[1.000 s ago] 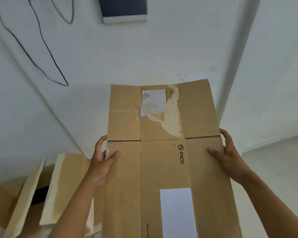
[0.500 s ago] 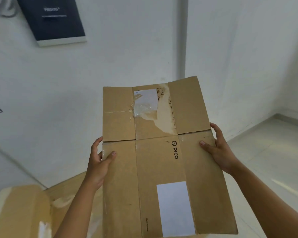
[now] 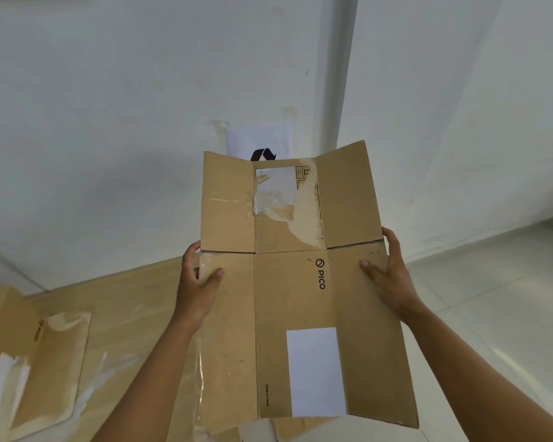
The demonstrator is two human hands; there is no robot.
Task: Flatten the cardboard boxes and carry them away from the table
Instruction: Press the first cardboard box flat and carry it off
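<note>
Between the two hands a flattened cardboard box hung, its side edges pinched by left hand and right hand.

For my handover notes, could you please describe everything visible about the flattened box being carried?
The flattened box is brown cardboard, creased into panels, its top flaps spread open. It bears a PICO logo, a blank white label near the bottom, and torn tape and label remnants on the upper middle flap. It is held out flat, the left hand and right hand gripping opposite side edges.
</note>
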